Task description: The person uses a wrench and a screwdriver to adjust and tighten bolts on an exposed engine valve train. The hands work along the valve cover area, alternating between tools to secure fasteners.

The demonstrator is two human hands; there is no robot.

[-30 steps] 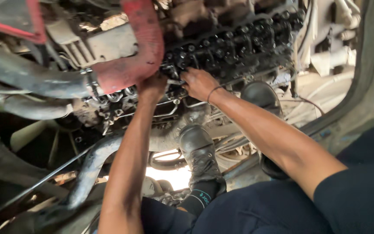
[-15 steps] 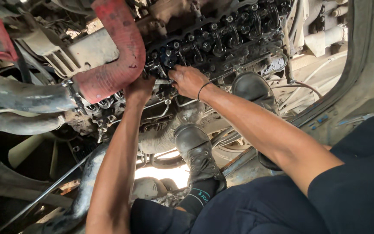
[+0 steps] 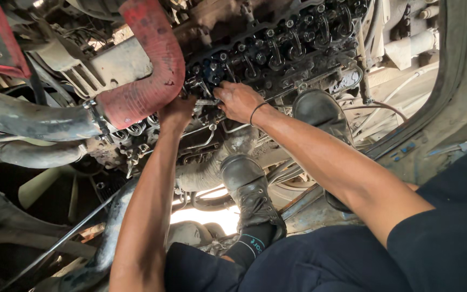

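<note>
Now both hands are held closer at the engine (image 3: 277,48): left hand (image 3: 177,111) clenched beside the red hose (image 3: 152,65), right hand (image 3: 239,100) gripping a small metal part (image 3: 207,101).

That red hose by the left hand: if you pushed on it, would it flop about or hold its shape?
The red hose probably gives slightly yet holds its curve: it looks thick-walled. A clamp joins it to a pipe, so it likely stays put.

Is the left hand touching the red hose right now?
Touching. The head view shows the left hand pressed against the lower end of the red hose, with no gap visible between them.
</note>
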